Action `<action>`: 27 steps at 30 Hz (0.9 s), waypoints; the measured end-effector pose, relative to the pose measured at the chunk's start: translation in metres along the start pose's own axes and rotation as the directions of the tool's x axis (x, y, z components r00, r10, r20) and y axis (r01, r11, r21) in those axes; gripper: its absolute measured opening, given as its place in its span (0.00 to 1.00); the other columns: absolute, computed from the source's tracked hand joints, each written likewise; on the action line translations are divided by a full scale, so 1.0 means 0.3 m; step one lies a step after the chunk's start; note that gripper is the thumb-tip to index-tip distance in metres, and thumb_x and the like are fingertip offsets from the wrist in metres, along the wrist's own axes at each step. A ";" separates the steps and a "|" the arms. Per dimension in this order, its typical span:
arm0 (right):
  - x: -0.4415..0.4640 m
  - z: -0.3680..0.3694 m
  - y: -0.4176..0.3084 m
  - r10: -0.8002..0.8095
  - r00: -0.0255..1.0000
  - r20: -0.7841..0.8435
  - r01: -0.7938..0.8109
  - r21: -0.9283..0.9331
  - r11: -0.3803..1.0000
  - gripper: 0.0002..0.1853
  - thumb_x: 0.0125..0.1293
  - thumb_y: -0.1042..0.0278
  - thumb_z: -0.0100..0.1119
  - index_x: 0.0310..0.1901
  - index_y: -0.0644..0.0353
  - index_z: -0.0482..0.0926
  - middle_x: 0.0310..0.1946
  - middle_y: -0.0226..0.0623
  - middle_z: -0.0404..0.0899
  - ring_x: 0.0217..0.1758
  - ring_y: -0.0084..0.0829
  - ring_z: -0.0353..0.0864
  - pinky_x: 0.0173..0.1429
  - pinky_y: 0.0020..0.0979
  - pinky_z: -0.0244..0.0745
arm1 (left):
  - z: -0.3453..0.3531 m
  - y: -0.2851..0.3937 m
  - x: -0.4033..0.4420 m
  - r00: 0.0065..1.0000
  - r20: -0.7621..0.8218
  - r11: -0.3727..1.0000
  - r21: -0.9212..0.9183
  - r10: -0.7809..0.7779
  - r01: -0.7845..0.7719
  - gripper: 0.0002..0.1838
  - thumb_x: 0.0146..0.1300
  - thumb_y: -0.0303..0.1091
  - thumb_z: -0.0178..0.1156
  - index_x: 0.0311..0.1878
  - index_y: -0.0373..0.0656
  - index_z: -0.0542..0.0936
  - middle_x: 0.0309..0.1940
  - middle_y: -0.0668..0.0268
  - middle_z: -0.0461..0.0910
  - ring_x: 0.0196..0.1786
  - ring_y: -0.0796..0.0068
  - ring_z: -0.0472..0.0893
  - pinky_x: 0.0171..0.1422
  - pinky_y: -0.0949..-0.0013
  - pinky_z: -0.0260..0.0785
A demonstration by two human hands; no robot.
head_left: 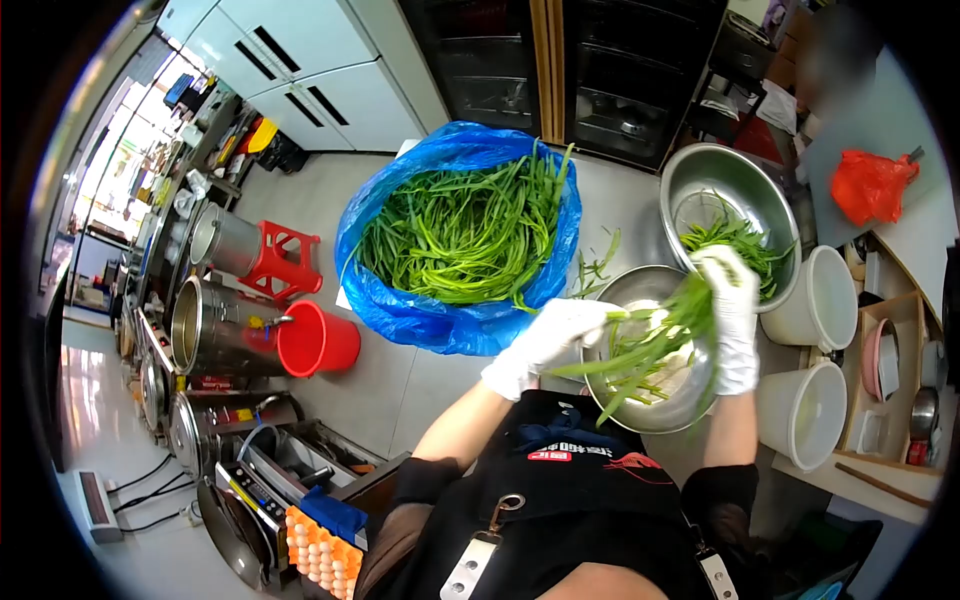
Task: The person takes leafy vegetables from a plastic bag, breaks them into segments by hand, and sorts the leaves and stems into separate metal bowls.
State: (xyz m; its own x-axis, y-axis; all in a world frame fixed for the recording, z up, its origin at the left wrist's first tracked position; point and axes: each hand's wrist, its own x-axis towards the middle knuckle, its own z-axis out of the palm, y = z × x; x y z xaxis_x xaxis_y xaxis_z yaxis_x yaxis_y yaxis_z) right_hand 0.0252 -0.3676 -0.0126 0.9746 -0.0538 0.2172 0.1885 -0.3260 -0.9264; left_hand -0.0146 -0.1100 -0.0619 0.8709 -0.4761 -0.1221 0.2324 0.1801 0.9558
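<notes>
My right hand (pixel 730 315), in a white glove, is closed around a bunch of water spinach (pixel 685 325), its long green stems and leaves hanging over a steel bowl (pixel 690 410). My left hand (pixel 560 338), also gloved, pinches stems at the bunch's left side, by the bowl's rim. Cut stem pieces (pixel 645 385) lie inside this bowl. Behind it, a larger steel basin (pixel 690 170) holds leafy greens (pixel 735 240). To the left, a blue plastic bag (pixel 365 215) stands open, heaped with long water spinach stems (pixel 460 240).
White buckets (pixel 822 300) stand on the right beside a wooden shelf (pixel 890 310). On the left are a red bucket (pixel 318 338), a red stool (pixel 285 260) and steel pots (pixel 215 325). An egg tray (pixel 320 555) sits at lower left. Loose sprigs (pixel 597 265) lie near the bag.
</notes>
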 end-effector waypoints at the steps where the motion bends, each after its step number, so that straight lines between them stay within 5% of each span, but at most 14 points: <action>1: 0.000 -0.075 -0.004 0.002 0.999 -0.048 -0.004 -0.043 0.999 0.05 0.63 0.75 0.58 0.37 0.63 0.83 0.37 0.31 0.82 0.43 0.22 0.77 0.53 0.24 0.69 | 0.011 -0.035 0.010 0.998 0.048 0.994 0.100 -0.044 0.039 0.18 0.66 0.38 0.57 0.54 0.37 0.82 0.22 0.72 0.73 0.28 0.84 0.69 0.35 0.77 0.64; 3: -0.002 -0.208 0.005 0.062 0.985 -0.161 -0.074 -0.071 0.995 0.06 0.65 0.72 0.58 0.37 0.63 0.83 0.39 0.29 0.82 0.45 0.22 0.78 0.55 0.23 0.68 | 0.075 -0.063 0.016 0.992 0.037 0.934 0.344 -0.119 0.099 0.19 0.65 0.40 0.58 0.57 0.46 0.81 0.26 0.65 0.80 0.30 0.75 0.77 0.39 0.73 0.70; 5: -0.009 -0.315 0.017 -0.022 0.984 -0.175 0.003 -0.108 0.994 0.07 0.69 0.71 0.56 0.39 0.63 0.82 0.41 0.30 0.83 0.47 0.23 0.78 0.57 0.24 0.68 | 0.057 -0.194 0.019 0.958 0.159 0.484 0.836 0.236 -0.258 0.21 0.63 0.43 0.61 0.59 0.52 0.80 0.33 0.62 0.84 0.35 0.63 0.82 0.42 0.67 0.74; 6: -0.013 -0.360 0.057 -0.035 0.987 -0.160 0.029 -0.041 0.999 0.07 0.70 0.71 0.55 0.41 0.64 0.81 0.42 0.32 0.83 0.48 0.24 0.78 0.58 0.25 0.68 | 0.057 -0.162 0.014 0.879 0.185 0.271 0.906 0.440 -0.326 0.20 0.60 0.44 0.64 0.55 0.51 0.82 0.34 0.63 0.84 0.38 0.59 0.83 0.42 0.64 0.75; 9: -0.032 -0.391 0.133 -0.017 0.990 -0.140 0.038 0.152 0.988 0.07 0.73 0.72 0.51 0.45 0.65 0.77 0.38 0.35 0.81 0.46 0.26 0.79 0.60 0.30 0.71 | -0.015 -0.063 -0.016 0.850 -0.003 0.436 0.859 0.527 -0.268 0.14 0.59 0.40 0.65 0.46 0.48 0.85 0.31 0.63 0.82 0.36 0.61 0.82 0.41 0.63 0.74; 11: -0.049 -0.341 0.138 0.032 0.993 -0.112 0.005 0.317 0.948 0.07 0.72 0.72 0.51 0.45 0.65 0.76 0.35 0.33 0.79 0.42 0.26 0.79 0.59 0.31 0.72 | -0.112 0.023 -0.066 0.856 -0.164 0.352 0.936 0.490 -0.022 0.06 0.58 0.37 0.62 0.34 0.46 0.83 0.30 0.63 0.81 0.37 0.59 0.81 0.41 0.60 0.73; 13: -0.053 -0.266 0.119 0.090 0.987 -0.135 -0.037 0.357 0.933 0.05 0.71 0.71 0.54 0.42 0.63 0.76 0.30 0.31 0.76 0.34 0.25 0.77 0.54 0.32 0.76 | -0.225 0.023 -0.087 0.796 -0.199 0.172 0.978 0.572 0.120 0.05 0.57 0.35 0.64 0.34 0.45 0.83 0.29 0.63 0.81 0.34 0.62 0.82 0.38 0.63 0.73; 15: -0.050 -0.215 0.151 0.124 0.987 -0.099 -0.075 0.399 0.914 0.04 0.70 0.72 0.54 0.41 0.62 0.76 0.28 0.30 0.75 0.32 0.23 0.76 0.50 0.32 0.77 | -0.269 0.003 -0.115 0.842 -0.253 0.194 0.964 0.477 0.180 0.05 0.56 0.34 0.65 0.33 0.44 0.82 0.28 0.63 0.81 0.33 0.62 0.81 0.37 0.63 0.73; 19: -0.029 -0.110 0.148 0.218 0.976 0.018 -0.206 0.418 0.885 0.05 0.67 0.72 0.57 0.40 0.63 0.77 0.24 0.29 0.74 0.28 0.21 0.75 0.39 0.24 0.73 | -0.209 -0.029 -0.123 0.916 -0.090 0.019 0.996 0.392 0.090 0.18 0.50 0.37 0.69 0.47 0.47 0.82 0.32 0.66 0.77 0.40 0.64 0.79 0.42 0.64 0.72; 23: -0.022 -0.008 0.110 0.215 0.975 0.064 -0.221 0.420 0.880 0.04 0.64 0.73 0.62 0.39 0.63 0.79 0.27 0.26 0.77 0.26 0.17 0.74 0.34 0.19 0.69 | -0.217 -0.092 -0.089 0.928 -0.008 -0.028 0.999 0.372 0.020 0.11 0.51 0.35 0.68 0.39 0.47 0.85 0.30 0.66 0.76 0.36 0.64 0.78 0.39 0.63 0.72; 25: -0.020 0.018 0.097 0.212 0.971 0.108 -0.236 0.352 0.905 0.04 0.63 0.74 0.63 0.39 0.62 0.79 0.28 0.25 0.77 0.27 0.15 0.74 0.33 0.18 0.67 | -0.239 -0.038 -0.091 0.876 -0.079 0.107 0.994 0.475 0.031 0.09 0.51 0.32 0.67 0.37 0.47 0.85 0.30 0.64 0.78 0.36 0.65 0.79 0.39 0.63 0.73; 27: -0.024 0.046 0.064 0.223 0.967 0.124 -0.251 0.302 0.920 0.03 0.62 0.75 0.63 0.37 0.60 0.80 0.25 0.22 0.75 0.25 0.13 0.71 0.31 0.18 0.65 | -0.287 0.053 -0.115 0.808 -0.323 0.537 0.843 0.492 0.010 0.06 0.57 0.29 0.64 0.37 0.41 0.85 0.33 0.61 0.83 0.36 0.67 0.83 0.43 0.70 0.74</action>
State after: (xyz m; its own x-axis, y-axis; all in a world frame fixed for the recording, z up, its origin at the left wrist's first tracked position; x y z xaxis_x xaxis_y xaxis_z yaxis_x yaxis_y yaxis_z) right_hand 0.0233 -0.3604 -0.0361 0.9994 -0.0081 -0.0348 -0.0348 -0.0013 -0.9994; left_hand -0.0036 -0.0166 -0.0657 0.9582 -0.0182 0.2855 -0.2319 -0.6336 0.7381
